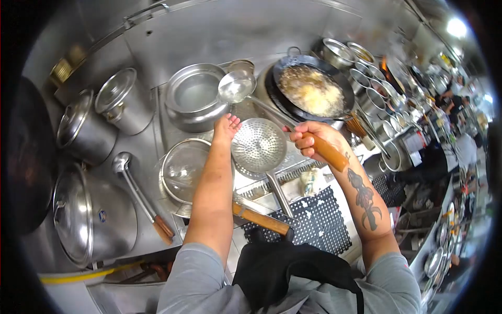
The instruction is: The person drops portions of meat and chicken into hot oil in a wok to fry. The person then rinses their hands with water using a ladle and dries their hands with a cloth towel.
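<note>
A long metal ladle [237,87] has its bowl beside the round water pot [194,94], and its orange-brown handle lies in my right hand [312,140], whose fingers are wrapped round it. Below the ladle's bowl, my left hand [227,127] has its fingers apart and holds nothing. It is just left of a perforated skimmer [259,145], whose metal handle points toward me. Beyond my right hand, pale food [317,96] bubbles in oil in a black wok [342,83]. A round wire strainer [183,170] with a wooden handle lies partly behind my left forearm.
Lidded steel pots [97,214] stand at the left, with a second ladle [123,163] near them. At the right are several metal containers [372,99] and a flame [385,67]. People [457,102] are visible farther off. A black perforated mat [324,222] lies below.
</note>
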Motion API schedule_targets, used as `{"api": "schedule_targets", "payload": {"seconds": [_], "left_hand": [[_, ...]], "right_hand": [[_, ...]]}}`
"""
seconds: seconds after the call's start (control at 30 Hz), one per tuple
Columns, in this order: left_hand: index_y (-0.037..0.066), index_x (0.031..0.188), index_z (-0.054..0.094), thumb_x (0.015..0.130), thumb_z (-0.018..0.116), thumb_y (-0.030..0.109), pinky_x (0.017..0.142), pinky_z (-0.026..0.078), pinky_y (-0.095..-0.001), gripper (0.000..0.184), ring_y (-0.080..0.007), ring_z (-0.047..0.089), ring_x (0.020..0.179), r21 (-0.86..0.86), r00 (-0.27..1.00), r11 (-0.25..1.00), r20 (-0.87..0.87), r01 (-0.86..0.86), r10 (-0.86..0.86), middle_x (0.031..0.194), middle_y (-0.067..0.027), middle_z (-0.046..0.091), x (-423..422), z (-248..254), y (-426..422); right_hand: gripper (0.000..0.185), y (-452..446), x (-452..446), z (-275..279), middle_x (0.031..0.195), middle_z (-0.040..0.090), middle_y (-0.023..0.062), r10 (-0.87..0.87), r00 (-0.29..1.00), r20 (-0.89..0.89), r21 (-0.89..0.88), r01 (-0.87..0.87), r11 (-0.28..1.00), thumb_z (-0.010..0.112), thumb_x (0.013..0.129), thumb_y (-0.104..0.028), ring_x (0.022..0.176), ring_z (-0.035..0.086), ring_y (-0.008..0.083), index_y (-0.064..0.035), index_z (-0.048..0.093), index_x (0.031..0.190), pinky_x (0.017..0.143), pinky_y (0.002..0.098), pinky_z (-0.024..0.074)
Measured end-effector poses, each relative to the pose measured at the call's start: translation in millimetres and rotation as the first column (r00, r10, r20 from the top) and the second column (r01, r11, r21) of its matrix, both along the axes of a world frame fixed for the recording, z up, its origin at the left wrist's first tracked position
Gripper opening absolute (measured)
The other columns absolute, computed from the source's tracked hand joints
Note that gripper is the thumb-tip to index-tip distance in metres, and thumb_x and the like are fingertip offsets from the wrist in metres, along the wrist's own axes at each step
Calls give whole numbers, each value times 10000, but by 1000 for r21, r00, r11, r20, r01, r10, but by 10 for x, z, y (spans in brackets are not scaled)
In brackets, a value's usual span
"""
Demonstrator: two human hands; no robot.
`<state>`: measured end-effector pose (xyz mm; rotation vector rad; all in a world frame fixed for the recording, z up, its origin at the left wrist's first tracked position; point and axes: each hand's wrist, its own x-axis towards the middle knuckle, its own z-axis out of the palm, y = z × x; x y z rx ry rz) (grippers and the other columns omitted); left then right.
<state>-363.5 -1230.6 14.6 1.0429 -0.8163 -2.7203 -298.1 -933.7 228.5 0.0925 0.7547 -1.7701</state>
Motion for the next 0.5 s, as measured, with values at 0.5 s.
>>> {"api": "schedule_targets", "payload": {"seconds": [0.5], "left_hand": [[99,696,603,820,454,201,496,451,-332,219,-207,574,590,-829,979,534,70,164,-192,685,-94,592,-1139,-642,-205]], "right_hand": [[363,630,708,253,709,566,85,269,485,-832,481,391,784,524,813,-10,514,546,160,40,485,1170,482,265,442]]}}
